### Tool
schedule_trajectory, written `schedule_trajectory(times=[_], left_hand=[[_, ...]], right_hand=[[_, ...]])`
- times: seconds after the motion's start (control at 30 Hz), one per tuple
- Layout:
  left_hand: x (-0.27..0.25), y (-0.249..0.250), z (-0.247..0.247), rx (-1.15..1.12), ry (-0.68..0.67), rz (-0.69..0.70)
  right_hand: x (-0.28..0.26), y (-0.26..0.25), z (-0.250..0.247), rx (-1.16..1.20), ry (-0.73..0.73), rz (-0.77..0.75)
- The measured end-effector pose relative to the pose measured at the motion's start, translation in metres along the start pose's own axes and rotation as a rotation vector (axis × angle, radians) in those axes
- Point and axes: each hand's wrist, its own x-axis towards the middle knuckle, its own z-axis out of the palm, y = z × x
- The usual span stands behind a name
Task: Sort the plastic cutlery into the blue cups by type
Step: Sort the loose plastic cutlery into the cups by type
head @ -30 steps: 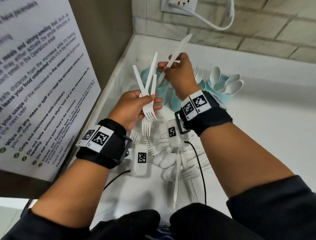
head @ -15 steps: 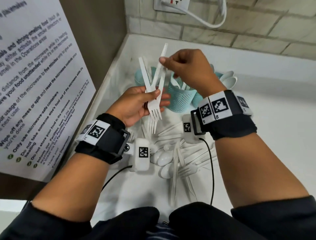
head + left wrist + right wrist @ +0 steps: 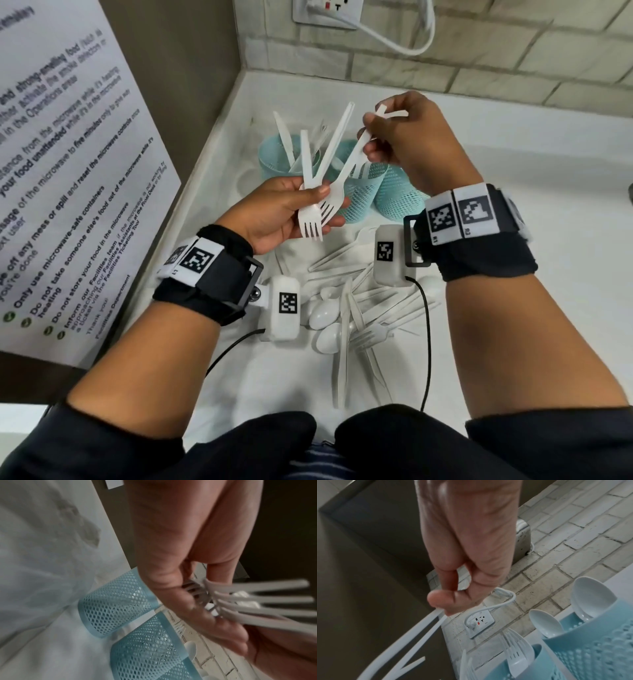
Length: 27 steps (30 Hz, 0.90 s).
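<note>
Centre frame, above blue mesh plastic cups [image 3: 359, 195] | left hand [image 3: 274, 212] grips white plastic forks [image 3: 317, 209] | right hand [image 3: 407, 137] pinches one fork's handle | advice: draw it straight out, tines clear, before dropping into fork cup.

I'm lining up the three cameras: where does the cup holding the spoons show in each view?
Head: spoon cup, right of centre, partly behind the right hand.
Left wrist: bottom centre.
Right wrist: bottom right.
Shared landmark: the fork cup beside it.
</note>
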Motion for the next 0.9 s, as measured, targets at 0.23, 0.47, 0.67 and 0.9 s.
schedule_trajectory(times=[0.23, 0.47, 0.67, 0.9], left_hand=[[0.004, -0.002, 0.000, 0.167, 0.069, -0.023], [0.004, 0.001, 0.000, 0.199, 0.084, -0.025], [0.001, 0.004, -0.010, 0.218, 0.149, -0.071], [-0.001, 0.008, 0.004, 0.381, 0.019, -0.141]], right_hand=[[-0.009, -0.011, -0.007, -1.078, -0.120, -0.222], [-0.020, -0.017, -0.006, -1.361, -0.350, -0.167], [-0.015, -0.017, -0.044, -1.009, -0.453, 0.036], [-0.016, -0.012, -0.024, -0.687, -0.217, -0.227]])
